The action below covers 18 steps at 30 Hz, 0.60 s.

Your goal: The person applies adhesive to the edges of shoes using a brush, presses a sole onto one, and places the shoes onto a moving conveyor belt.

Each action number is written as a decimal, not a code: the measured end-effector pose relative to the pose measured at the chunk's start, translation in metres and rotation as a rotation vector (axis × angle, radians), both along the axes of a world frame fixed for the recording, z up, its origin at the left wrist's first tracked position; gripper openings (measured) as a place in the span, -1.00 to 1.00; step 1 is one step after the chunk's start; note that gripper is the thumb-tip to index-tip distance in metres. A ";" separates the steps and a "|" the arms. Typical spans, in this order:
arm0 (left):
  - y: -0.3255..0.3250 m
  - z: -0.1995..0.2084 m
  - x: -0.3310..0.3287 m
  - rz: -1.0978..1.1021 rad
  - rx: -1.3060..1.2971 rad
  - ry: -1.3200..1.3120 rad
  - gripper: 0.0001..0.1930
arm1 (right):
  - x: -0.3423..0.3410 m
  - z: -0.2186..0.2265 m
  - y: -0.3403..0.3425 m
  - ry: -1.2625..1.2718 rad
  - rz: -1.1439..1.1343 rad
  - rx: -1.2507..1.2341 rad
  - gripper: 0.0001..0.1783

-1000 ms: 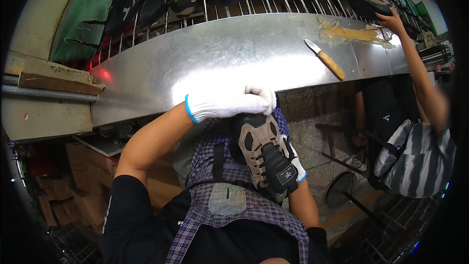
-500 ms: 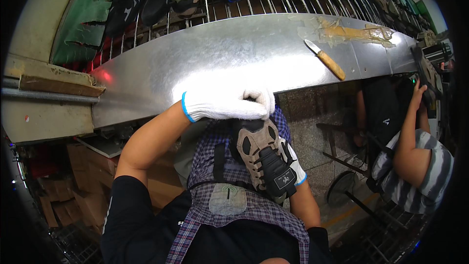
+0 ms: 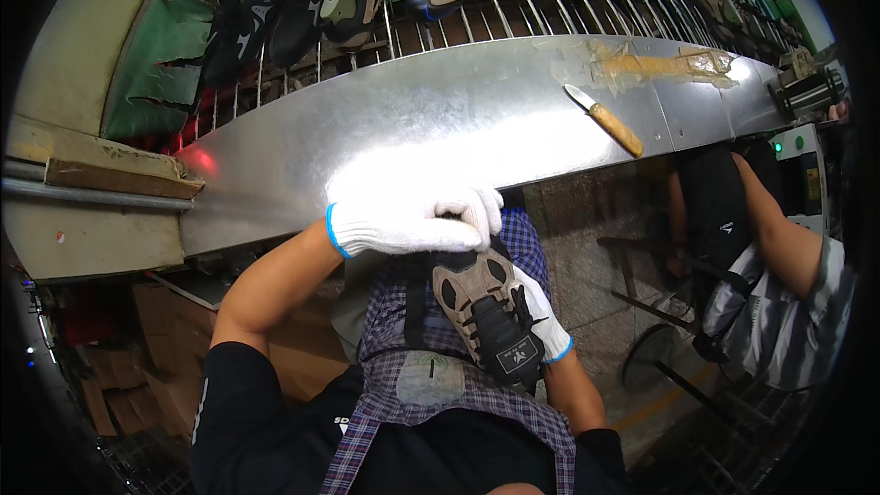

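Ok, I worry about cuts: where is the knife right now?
In the head view, the knife lies right of centre on the metal table, close to its near edge, below the brown tape, up and right of the gloved left hand.

Shoe (image 3: pixel 469 286): one dark label (image 3: pixel 520 356), pale emblem. Black shirt (image 3: pixel 412 451): white chest lettering (image 3: pixel 342 423). Co-worker's black garment (image 3: pixel 713 197): small white mark (image 3: pixel 727 227).

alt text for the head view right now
A brown and black shoe is held over a plaid apron, white-gloved left hand at its toe, right hand at its side. Beyond, a wooden-handled knife lies on a metal bench.
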<state>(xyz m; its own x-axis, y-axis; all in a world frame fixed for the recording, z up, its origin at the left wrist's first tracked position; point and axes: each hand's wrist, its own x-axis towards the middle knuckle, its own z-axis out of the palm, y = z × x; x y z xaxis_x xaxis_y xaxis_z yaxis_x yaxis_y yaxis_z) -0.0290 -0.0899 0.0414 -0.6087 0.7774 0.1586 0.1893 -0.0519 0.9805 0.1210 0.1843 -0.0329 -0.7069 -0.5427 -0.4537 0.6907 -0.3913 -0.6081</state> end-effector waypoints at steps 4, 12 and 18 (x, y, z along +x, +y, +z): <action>-0.010 0.011 0.013 0.126 -0.110 -0.041 -0.27 | -0.003 0.005 -0.003 0.067 0.054 -0.004 -0.30; -0.029 0.029 0.102 0.771 -0.078 -0.194 -0.82 | -0.014 0.003 -0.014 0.096 0.169 0.063 -0.42; -0.025 0.026 0.121 0.851 -0.150 0.028 -0.84 | -0.013 0.004 -0.021 0.124 0.211 0.050 -0.43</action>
<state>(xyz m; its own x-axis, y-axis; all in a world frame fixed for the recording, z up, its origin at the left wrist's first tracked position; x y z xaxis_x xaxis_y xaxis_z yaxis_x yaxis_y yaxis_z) 0.0924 -0.1152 0.0678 -0.9907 0.0728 0.1146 0.1292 0.2478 0.9602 0.1084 0.1635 -0.0291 -0.6319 -0.6635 -0.4006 0.6730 -0.2133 -0.7082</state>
